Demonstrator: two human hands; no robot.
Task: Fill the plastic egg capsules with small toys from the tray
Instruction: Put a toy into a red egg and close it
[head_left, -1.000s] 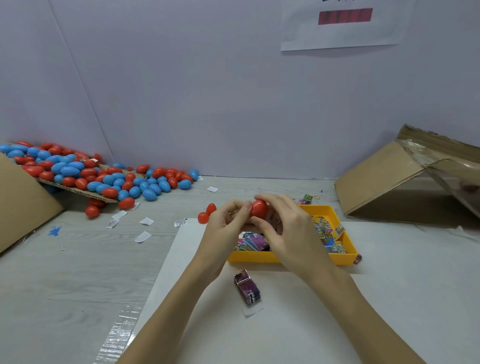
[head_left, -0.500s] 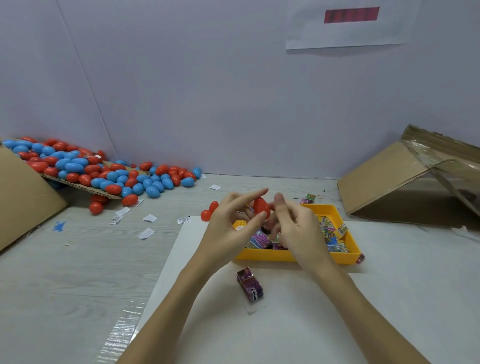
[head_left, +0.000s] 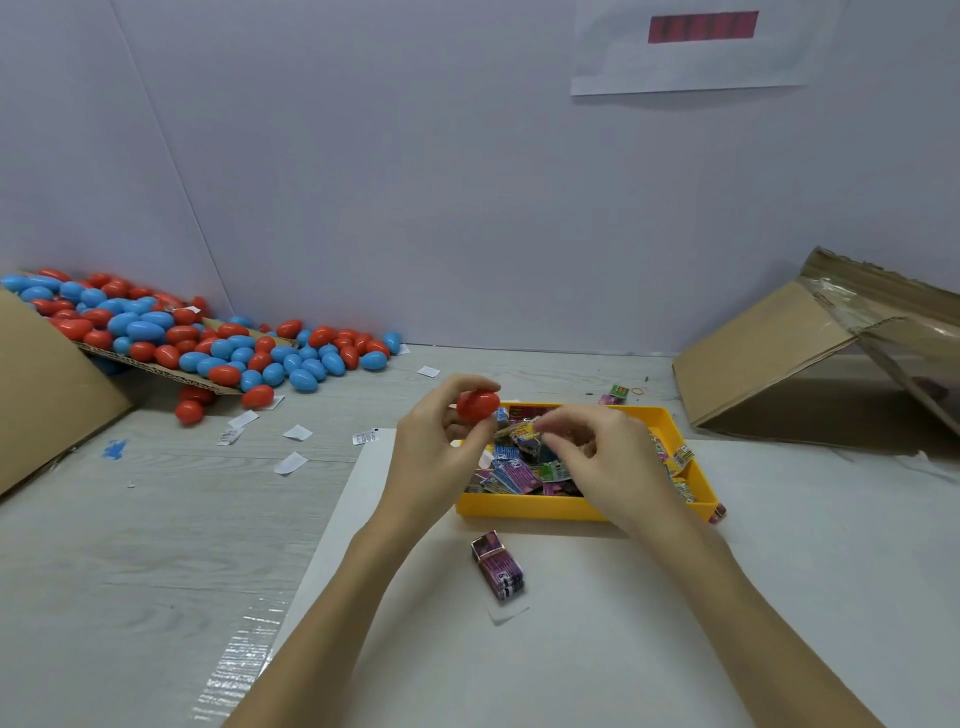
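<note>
Left hand (head_left: 434, 447) pinches red egg capsule (head_left: 478, 405) above yellow tray (head_left: 524, 508). Right hand (head_left: 602, 457) fingers curled, pinching small packaged toy (head_left: 522, 432) beside capsule.

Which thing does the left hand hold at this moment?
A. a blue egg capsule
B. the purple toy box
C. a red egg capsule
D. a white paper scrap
C: the left hand pinches a red egg capsule between thumb and fingers, above the left end of the yellow tray.
</note>
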